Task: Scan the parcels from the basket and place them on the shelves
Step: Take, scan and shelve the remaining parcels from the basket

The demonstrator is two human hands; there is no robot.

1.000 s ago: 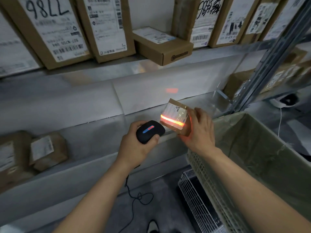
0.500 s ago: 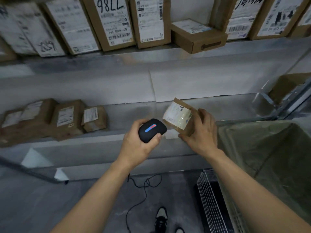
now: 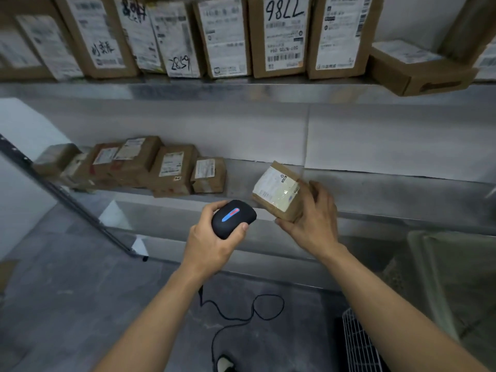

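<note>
My right hand (image 3: 311, 224) grips a small brown cardboard parcel (image 3: 277, 193) with a white label, tilted, just above the front edge of the lower metal shelf (image 3: 375, 194). My left hand (image 3: 212, 242) holds a black corded scanner (image 3: 233, 218) with a red and blue light strip, just left of the parcel. No scan beam shows on the label. The basket (image 3: 442, 277), lined with a greenish bag, stands at the lower right.
Several small brown parcels (image 3: 171, 170) sit in a row on the lower shelf's left part. The upper shelf (image 3: 241, 87) holds a dense row of upright labelled boxes. A wire cage (image 3: 357, 342) stands on the floor by the basket. The scanner cable (image 3: 241, 315) loops over the floor.
The red scan line on the parcel's label has gone out. My view has swung left, so the row of parcels on the lower shelf has come into sight. Both hands keep their hold.
</note>
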